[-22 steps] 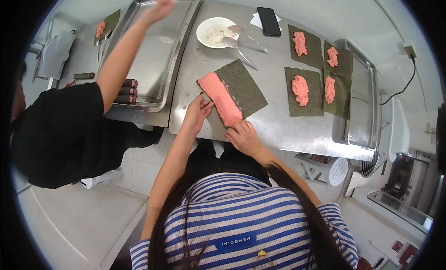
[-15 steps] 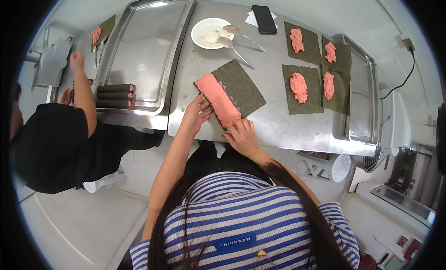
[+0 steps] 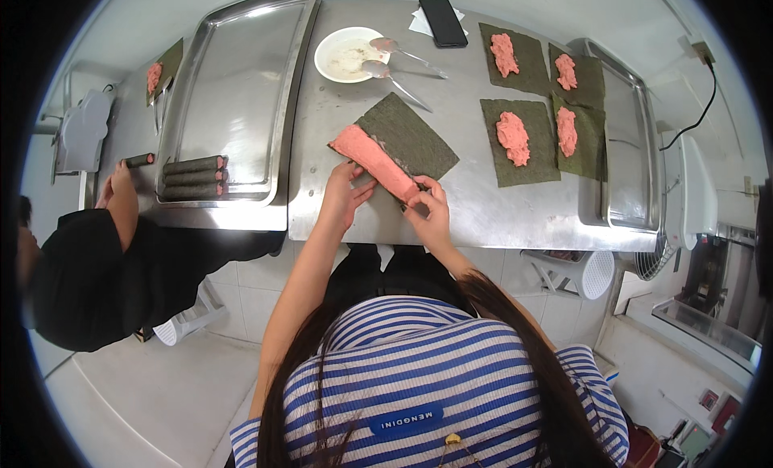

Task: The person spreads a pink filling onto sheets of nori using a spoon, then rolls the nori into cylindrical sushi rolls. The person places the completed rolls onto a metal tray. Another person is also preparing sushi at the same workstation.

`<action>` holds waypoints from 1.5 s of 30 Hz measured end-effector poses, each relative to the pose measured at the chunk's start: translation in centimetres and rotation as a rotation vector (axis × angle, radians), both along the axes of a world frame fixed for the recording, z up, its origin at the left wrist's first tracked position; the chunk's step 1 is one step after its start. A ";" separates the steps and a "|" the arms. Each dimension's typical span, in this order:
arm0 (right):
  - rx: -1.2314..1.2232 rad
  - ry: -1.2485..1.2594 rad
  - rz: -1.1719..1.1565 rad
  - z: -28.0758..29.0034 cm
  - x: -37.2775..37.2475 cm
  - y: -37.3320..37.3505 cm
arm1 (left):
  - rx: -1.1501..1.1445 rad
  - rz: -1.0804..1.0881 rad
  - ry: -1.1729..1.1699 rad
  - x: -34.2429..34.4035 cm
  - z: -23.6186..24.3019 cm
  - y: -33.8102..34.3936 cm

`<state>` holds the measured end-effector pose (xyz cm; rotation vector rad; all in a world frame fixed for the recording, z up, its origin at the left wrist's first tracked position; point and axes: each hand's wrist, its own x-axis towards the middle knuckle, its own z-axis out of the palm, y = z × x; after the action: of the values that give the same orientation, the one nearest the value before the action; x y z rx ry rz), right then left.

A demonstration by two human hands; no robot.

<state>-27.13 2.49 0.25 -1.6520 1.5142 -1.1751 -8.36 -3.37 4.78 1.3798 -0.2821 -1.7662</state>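
A dark green seaweed sheet (image 3: 419, 138) lies at a slant on the steel table before me. Along its near side runs a wide band of pink paste (image 3: 372, 163); the far part of the sheet is bare. My left hand (image 3: 345, 196) is closed on the near edge of the sheet, thumb below and fingertips beside the paste. At the lower right end of the band, my right hand (image 3: 429, 213) pinches the same edge. The near edge looks slightly raised between them. The sheet's underside is hidden.
A white bowl (image 3: 326, 59) with two spoons (image 3: 407, 92) stands beyond the sheet. A phone (image 3: 443, 23) lies at the back. To the right are several paste-topped seaweed sheets (image 3: 543, 158) and a tray (image 3: 632, 202). At left, a tray (image 3: 278, 158) holds seaweed rolls (image 3: 193, 178) beside a co-worker (image 3: 101, 267).
My right hand has changed its hold at the band's right end, thumb now under the edge. The pink band looks narrower. The co-worker's raised hand has come down to a seaweed roll.
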 end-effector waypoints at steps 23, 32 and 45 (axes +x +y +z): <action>-0.094 0.117 -0.096 3.2 0.0 -1.5 | -0.554 -0.213 -0.990 -4.0 -2.9 -1.6; -0.273 0.690 0.252 0.7 0.4 -3.1 | -0.555 -0.240 -1.008 -4.6 -2.8 -2.4; -0.089 0.411 0.144 0.5 0.3 -3.8 | -1.148 -0.696 -1.577 -1.7 -1.8 -2.9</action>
<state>-26.85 -1.33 0.79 -2.1223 1.5647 -0.8725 -10.05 -6.27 2.99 1.4194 -2.3279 -0.1917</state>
